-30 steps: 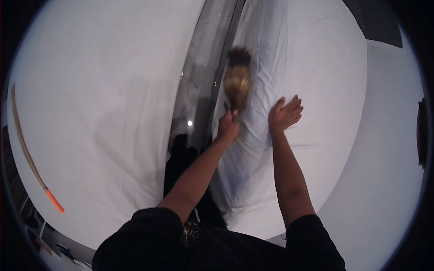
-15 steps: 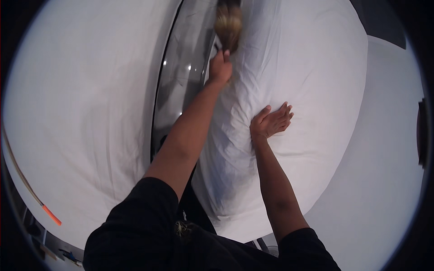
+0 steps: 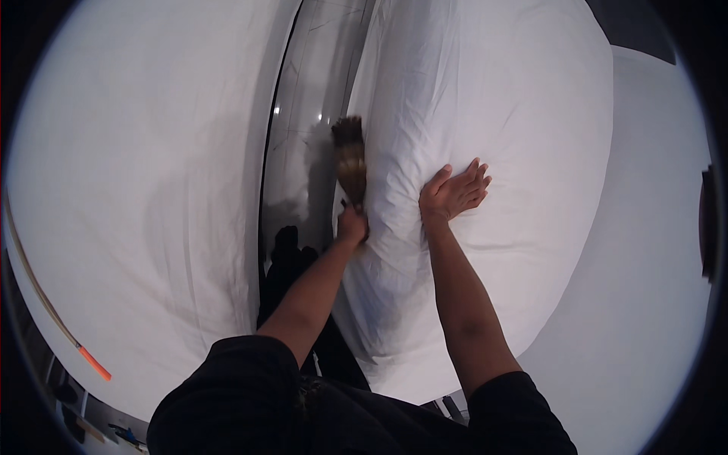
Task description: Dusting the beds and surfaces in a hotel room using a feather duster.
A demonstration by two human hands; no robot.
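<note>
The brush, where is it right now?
In the head view, the brush is just left of centre, gripped by the left hand, bristles pointing away along the left edge of the white bed, beside the glossy floor gap.

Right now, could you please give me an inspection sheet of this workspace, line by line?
Surface: right bed in white sheet, creased under the palm.
Job's things: brown hand brush at the bed's left edge, bristles pointing away.
Clutter: thin rod with orange tip by the left bed.
Hands: left hand grips the brush handle; right hand lies flat on the sheet.
Cables: nothing seen.
Surroundings: glossy floor strip between beds.
</note>
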